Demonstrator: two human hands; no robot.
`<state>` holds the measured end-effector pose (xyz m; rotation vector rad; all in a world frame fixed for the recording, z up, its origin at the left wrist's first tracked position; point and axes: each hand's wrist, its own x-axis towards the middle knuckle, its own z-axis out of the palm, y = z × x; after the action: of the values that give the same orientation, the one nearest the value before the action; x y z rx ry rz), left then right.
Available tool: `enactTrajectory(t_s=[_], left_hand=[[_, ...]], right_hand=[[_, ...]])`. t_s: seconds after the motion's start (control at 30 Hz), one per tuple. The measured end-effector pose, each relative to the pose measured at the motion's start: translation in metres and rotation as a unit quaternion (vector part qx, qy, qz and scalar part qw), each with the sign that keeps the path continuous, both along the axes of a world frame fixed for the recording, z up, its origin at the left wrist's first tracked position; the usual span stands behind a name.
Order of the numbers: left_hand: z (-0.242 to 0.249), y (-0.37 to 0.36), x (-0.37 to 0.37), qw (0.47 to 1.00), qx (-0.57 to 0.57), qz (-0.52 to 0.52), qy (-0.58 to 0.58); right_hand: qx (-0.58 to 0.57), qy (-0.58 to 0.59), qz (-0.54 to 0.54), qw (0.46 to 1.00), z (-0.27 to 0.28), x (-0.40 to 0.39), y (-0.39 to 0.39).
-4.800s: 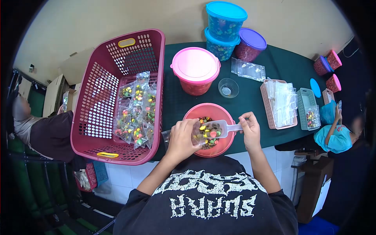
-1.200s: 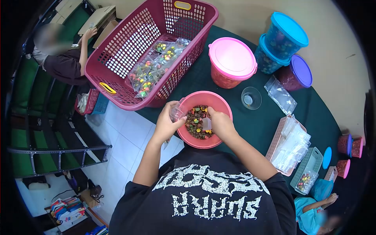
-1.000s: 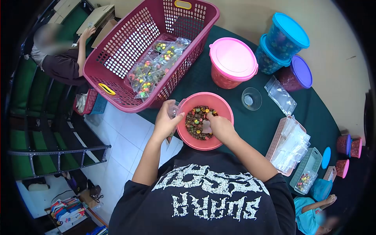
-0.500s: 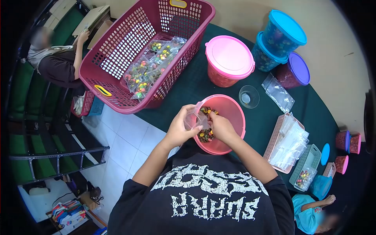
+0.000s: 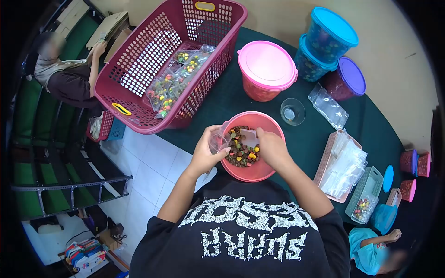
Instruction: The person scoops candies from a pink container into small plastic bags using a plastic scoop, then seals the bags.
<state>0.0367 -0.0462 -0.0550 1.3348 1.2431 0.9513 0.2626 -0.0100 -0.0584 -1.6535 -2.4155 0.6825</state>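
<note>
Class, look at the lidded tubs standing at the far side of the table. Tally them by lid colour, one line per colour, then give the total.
Pink lid: 1
Blue lids, stacked one on the other: 2
Purple lid: 1
Total: 4

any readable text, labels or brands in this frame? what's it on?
One print only, on the black shirt, in white letters seen upside down and mirrored; it cannot be read for certain.
No readable labels on the lidded tubs, the basket or the bags.
</note>
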Motion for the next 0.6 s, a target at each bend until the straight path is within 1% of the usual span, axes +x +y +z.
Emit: enactTrajectory(t_s=[0.03,0.07,0.17,0.2,0.27,0.3,0.33,0.4,0.43,0.47,0.53,0.6], left_hand=[[0.001,-0.001,0.002,1.000,0.000,-0.003,0.002],[0.002,0.000,0.005,1.000,0.006,-0.014,0.015],[0.002,-0.001,0.009,0.999,0.019,-0.027,0.027],[0.001,-0.003,0.010,0.999,0.022,-0.025,0.024],[0.001,-0.006,0.011,0.999,0.030,-0.019,0.038],[-0.002,-0.007,0.010,0.999,0.028,-0.016,0.034],[-0.003,-0.007,0.009,0.999,0.028,-0.014,0.030],[0.001,-0.008,0.008,0.999,0.020,-0.006,0.033],[0.003,-0.008,0.007,0.999,0.012,-0.001,0.037],[0.001,-0.008,0.006,0.999,0.012,0.000,0.038],[-0.004,-0.007,0.003,0.999,-0.005,0.013,0.051],[-0.004,-0.005,0.002,0.998,0.002,0.011,0.068]], right_hand=[[0.030,-0.063,-0.001,0.998,-0.003,-0.007,-0.001],[0.030,-0.061,-0.004,0.998,-0.008,-0.013,-0.003],[-0.024,-0.012,0.014,1.000,-0.022,-0.027,-0.009],[-0.024,-0.012,0.015,1.000,-0.022,-0.026,-0.012],[-0.097,0.039,0.077,0.992,-0.022,-0.026,-0.018],[-0.154,0.050,0.072,0.984,-0.018,-0.024,-0.017],[-0.154,0.050,0.073,0.984,-0.012,-0.020,-0.017],[-0.194,0.069,0.043,0.978,0.002,-0.008,-0.015],[-0.188,0.097,0.035,0.977,-0.007,0.000,-0.013],[-0.188,0.097,0.036,0.977,-0.011,0.011,-0.013],[-0.187,0.187,0.025,0.964,0.006,0.023,-0.011],[-0.171,0.195,0.014,0.966,0.025,0.031,-0.013]])
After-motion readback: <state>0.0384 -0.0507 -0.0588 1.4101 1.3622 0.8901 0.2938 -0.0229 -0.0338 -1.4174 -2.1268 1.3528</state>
